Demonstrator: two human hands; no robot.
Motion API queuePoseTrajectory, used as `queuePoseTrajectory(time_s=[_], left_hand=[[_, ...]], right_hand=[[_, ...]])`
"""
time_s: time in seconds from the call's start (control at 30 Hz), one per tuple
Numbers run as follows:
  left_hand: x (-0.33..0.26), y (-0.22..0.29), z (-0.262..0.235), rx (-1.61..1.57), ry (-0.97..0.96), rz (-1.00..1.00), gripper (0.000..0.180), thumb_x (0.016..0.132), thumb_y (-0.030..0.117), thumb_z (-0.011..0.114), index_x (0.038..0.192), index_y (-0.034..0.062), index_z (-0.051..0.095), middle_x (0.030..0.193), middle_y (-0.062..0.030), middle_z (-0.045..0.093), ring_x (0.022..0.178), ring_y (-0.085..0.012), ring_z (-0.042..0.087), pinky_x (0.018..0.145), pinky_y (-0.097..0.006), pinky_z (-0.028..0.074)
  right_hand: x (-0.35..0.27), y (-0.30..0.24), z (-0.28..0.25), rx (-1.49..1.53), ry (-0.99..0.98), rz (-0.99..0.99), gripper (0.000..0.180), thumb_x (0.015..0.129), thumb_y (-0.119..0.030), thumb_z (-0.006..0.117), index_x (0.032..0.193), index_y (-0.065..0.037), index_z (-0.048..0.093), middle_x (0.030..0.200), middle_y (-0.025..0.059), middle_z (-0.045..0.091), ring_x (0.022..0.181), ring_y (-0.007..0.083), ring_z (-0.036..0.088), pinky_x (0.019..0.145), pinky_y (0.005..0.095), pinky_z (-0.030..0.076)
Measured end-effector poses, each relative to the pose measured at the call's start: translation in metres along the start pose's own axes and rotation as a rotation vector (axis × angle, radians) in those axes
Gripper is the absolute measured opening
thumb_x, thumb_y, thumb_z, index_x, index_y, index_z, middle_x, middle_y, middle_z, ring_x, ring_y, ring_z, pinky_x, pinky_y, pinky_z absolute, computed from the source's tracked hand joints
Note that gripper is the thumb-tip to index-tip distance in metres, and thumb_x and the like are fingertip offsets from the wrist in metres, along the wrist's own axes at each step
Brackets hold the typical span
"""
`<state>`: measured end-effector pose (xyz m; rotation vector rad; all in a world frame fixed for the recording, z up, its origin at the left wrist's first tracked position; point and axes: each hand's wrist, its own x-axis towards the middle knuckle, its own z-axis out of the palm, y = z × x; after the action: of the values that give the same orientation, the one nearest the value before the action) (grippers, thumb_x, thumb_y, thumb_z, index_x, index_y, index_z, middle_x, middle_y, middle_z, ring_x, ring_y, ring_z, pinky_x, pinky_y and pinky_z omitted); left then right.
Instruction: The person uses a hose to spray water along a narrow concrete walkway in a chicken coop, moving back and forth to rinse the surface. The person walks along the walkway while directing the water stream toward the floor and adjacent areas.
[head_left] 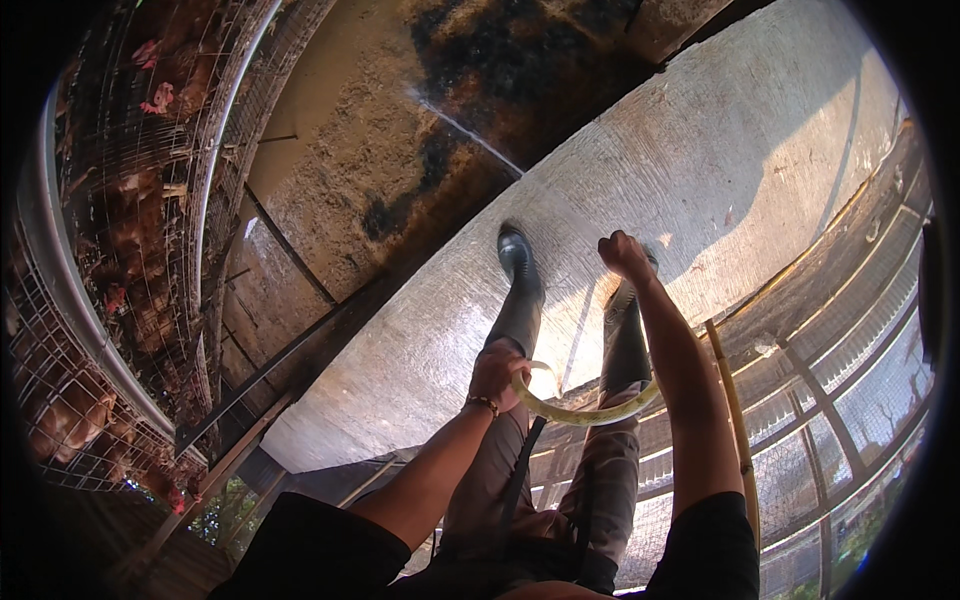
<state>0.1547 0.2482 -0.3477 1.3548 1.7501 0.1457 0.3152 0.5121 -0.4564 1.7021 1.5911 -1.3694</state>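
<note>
My left hand is closed around a pale yellowish hose, which curves in a loop below it and passes out of sight at my right forearm. My right hand is clenched farther forward, above my right boot. A thin jet of water runs from near that fist to the upper left and strikes the dirty floor. The fingers cover the hose's end there. Beneath my arms are my dark rubber boots, standing on a concrete walkway.
Wire cages with brown hens line the left side, with a metal rail along them. Dark wet muck covers part of the lower floor beyond the walkway's edge. Netting and a bamboo pole stand at the right.
</note>
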Motion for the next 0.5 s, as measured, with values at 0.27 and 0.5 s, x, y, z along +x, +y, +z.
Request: queuePoseTrajectory(time_s=[0.27,0.5], left_hand=[[0.0,0.004,-0.001,0.017,0.01,-0.003,0.007,0.062,0.017,0.062,0.067,0.0163,0.057,0.071,-0.0027,0.059,0.075,-0.023,0.059,0.069,-0.035,0.045],[0.001,0.001,0.003,-0.027,0.02,-0.011,0.005,0.062,0.017,0.062,0.066,0.0166,0.058,0.07,-0.0026,0.059,0.073,-0.0226,0.058,0.068,-0.035,0.045]], right_hand=[[0.002,0.003,0.012,-0.026,-0.021,-0.036,0.043,0.076,-0.032,0.04,0.095,0.003,0.057,0.101,0.0285,0.054,0.099,0.0408,0.051,0.087,0.0438,0.039],[0.005,0.004,0.013,0.036,0.019,-0.028,0.043,0.075,-0.033,0.041,0.09,0.004,0.058,0.096,0.0303,0.054,0.097,0.0421,0.052,0.085,0.0451,0.04]])
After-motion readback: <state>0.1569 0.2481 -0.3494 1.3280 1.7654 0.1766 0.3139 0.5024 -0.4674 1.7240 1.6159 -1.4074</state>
